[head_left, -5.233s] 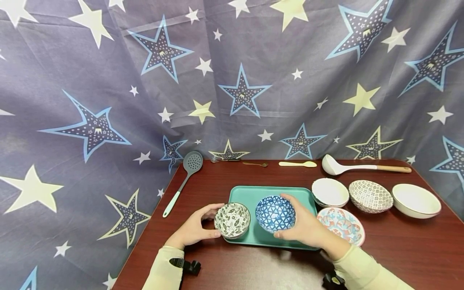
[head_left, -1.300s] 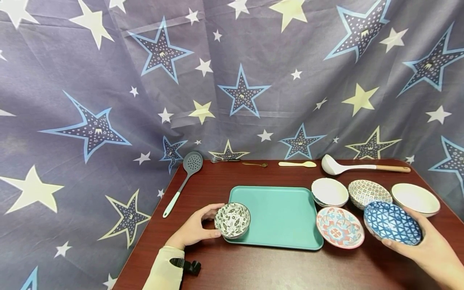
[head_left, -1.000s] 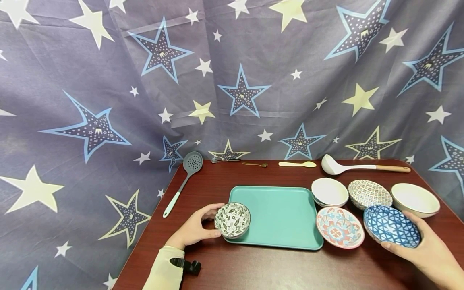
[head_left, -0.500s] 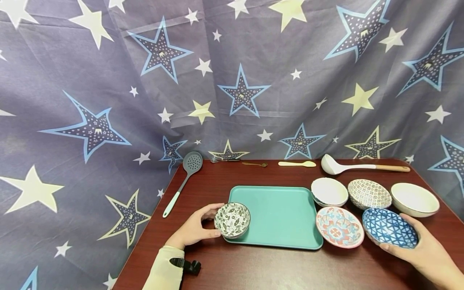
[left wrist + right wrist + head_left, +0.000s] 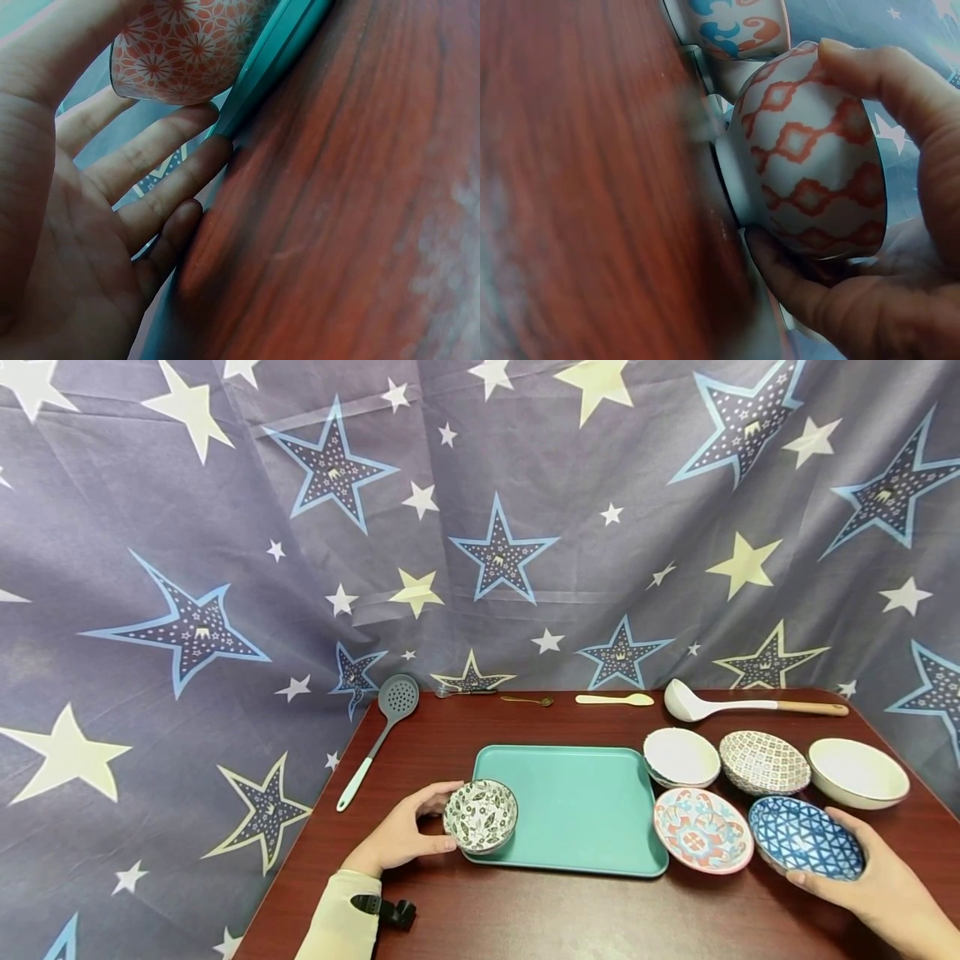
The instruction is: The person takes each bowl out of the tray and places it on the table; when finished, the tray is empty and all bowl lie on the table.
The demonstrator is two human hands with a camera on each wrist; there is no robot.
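At the tray's left end, my left hand [image 5: 405, 827] holds a small bowl [image 5: 481, 816] by its side, thumb in front and fingers behind. This bowl has a dark leaf pattern inside; its outside [image 5: 187, 49] shows white flowers on orange-red in the left wrist view. My right hand [image 5: 885, 877] grips a blue-and-white triangle-patterned bowl [image 5: 806, 837] by its right side. In the right wrist view that bowl's outside [image 5: 810, 150] is white with orange-red diamonds, and its foot is at the table surface. A pink-and-blue patterned bowl [image 5: 703, 830] sits just left of it.
A teal tray [image 5: 577, 810] lies mid-table. Behind the right hand stand a white bowl [image 5: 682, 758], a brown-patterned bowl [image 5: 765, 763] and a cream bowl [image 5: 858, 772]. A white ladle [image 5: 720, 706], small spoons [image 5: 615, 700] and a slotted turner [image 5: 386, 718] line the back and left.
The right hand has carried the blue bowl from over the tray to the right, then lowered it beside the pink-and-blue bowl. The left hand and its bowl have stayed in place.
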